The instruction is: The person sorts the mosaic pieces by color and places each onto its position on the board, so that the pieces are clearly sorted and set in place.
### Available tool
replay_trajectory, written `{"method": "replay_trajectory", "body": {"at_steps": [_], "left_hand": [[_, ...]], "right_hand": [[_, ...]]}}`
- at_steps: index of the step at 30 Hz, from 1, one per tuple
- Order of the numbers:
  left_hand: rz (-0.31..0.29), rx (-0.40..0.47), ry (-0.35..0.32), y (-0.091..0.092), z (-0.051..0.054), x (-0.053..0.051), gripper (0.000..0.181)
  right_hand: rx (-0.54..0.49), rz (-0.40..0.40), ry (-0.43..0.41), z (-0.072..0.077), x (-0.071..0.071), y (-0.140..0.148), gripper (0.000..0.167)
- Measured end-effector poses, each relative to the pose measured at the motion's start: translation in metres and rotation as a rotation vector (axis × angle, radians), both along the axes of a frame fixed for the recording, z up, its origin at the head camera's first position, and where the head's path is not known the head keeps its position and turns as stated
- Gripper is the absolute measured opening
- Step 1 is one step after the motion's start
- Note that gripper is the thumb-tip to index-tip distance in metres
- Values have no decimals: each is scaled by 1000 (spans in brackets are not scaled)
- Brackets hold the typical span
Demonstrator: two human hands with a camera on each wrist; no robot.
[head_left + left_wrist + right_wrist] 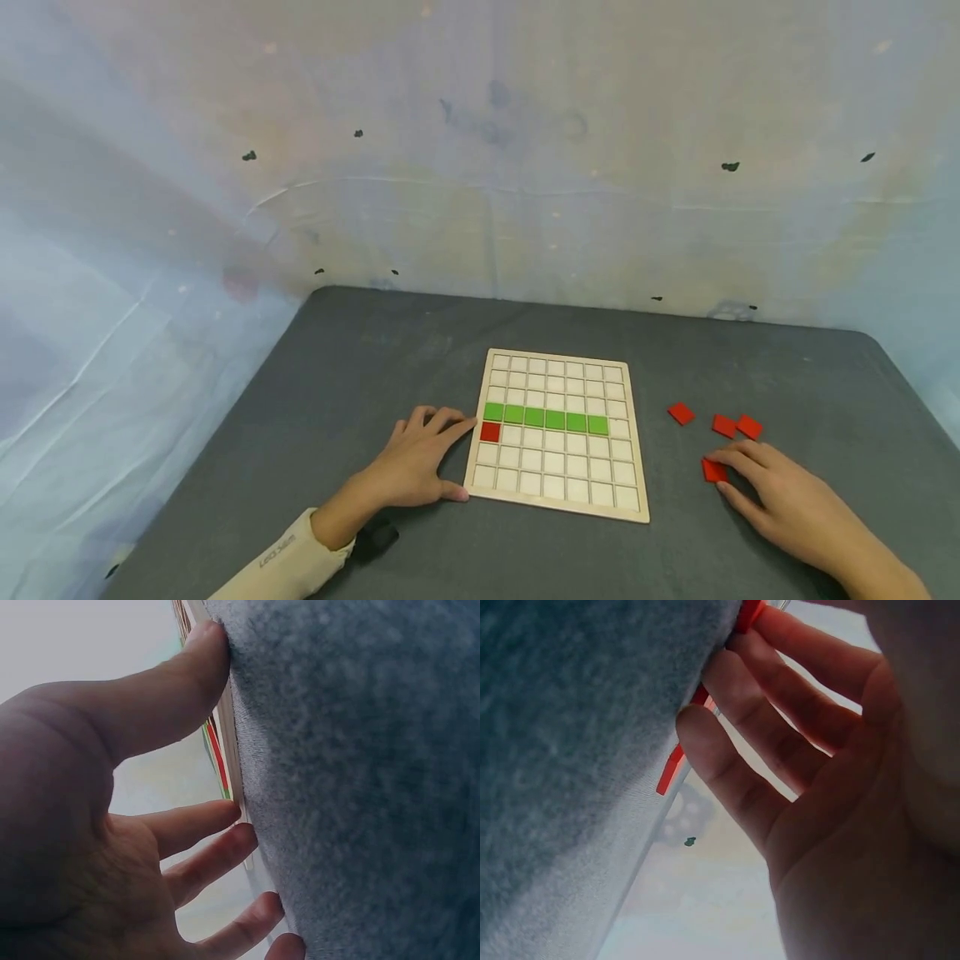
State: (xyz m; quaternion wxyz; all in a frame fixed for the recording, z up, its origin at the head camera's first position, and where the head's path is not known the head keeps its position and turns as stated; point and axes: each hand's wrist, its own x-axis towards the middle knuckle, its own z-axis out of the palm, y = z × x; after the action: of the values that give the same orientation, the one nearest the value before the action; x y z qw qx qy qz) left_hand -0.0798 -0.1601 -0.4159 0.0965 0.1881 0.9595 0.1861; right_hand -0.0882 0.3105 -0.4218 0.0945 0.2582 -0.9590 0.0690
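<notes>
A square wooden grid board lies on the table in the head view. A row of green tiles fills most of one line of its cells, and a red tile sits just below the leftmost green one. My left hand is spread along the board's left side, index fingertip and thumb touching its edge. At the right, my right hand touches a loose red tile with its fingertips; the thumb is close to the tile's near edge. The right wrist view shows those fingers nearly straight, the thumb hidden.
Beyond the right hand lie loose red tiles: one nearer the board and two others almost touching. A dark grey cloth covers the table. A pale patterned curtain hangs behind it.
</notes>
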Motion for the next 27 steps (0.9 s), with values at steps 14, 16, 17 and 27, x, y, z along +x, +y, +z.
{"method": "replay_trajectory", "body": {"at_steps": [14, 16, 17, 27], "left_hand": [[6, -4, -11, 0, 0, -1, 92], [4, -7, -6, 0, -1, -1, 92], [4, -7, -5, 0, -1, -1, 92], [6, -11, 6, 0, -1, -2, 93]], "right_hand": [[-4, -29, -46, -5, 1, -2, 32], [-3, -30, -50, -5, 1, -2, 32], [-3, -30, -50, -5, 1, -2, 32], [0, -8, -9, -4, 0, 1, 32]]}}
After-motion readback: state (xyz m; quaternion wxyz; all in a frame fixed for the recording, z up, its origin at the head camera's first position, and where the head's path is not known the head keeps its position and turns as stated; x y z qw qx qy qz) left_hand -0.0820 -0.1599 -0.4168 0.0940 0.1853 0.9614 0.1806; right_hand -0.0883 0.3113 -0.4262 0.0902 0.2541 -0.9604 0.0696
